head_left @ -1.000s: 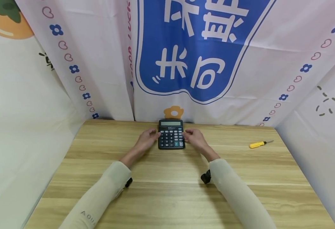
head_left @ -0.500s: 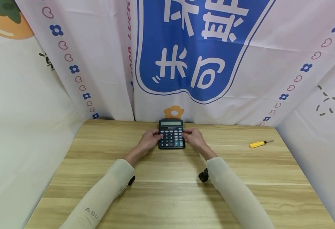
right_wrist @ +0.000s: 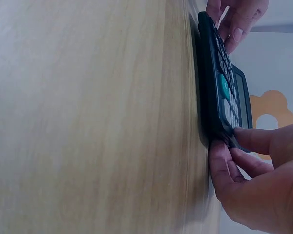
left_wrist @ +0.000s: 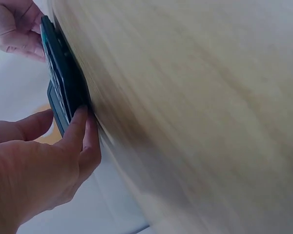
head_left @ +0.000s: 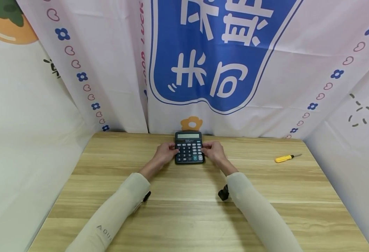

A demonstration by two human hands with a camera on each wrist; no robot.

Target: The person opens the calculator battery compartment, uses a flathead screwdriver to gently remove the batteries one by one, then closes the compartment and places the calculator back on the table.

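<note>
A black desk calculator [head_left: 189, 151] with a grey display lies face up at the table's back edge, its screen end toward the cloth. At its left side my left hand [head_left: 164, 153] holds the edge, thumb over the face and fingers low along the side. My right hand [head_left: 215, 152] grips the opposite edge. In the right wrist view the right thumb [right_wrist: 254, 139] sits on the face by the keys, and the fingertips [right_wrist: 217, 148] reach the lower edge. The left wrist view shows the left fingertips [left_wrist: 80, 114] against the calculator's side.
A yellow-handled screwdriver [head_left: 283, 159] lies at the right of the wooden table [head_left: 184, 224]. Behind the calculator hangs a printed cloth [head_left: 121, 87] with a blue panel. White cloth walls stand left and right. Black devices [head_left: 223, 193] are strapped at the wrists.
My left hand has slid slightly toward me along the calculator's side, its thumb coming over the face. The right forearm has shifted a little inward. The calculator has hardly moved.
</note>
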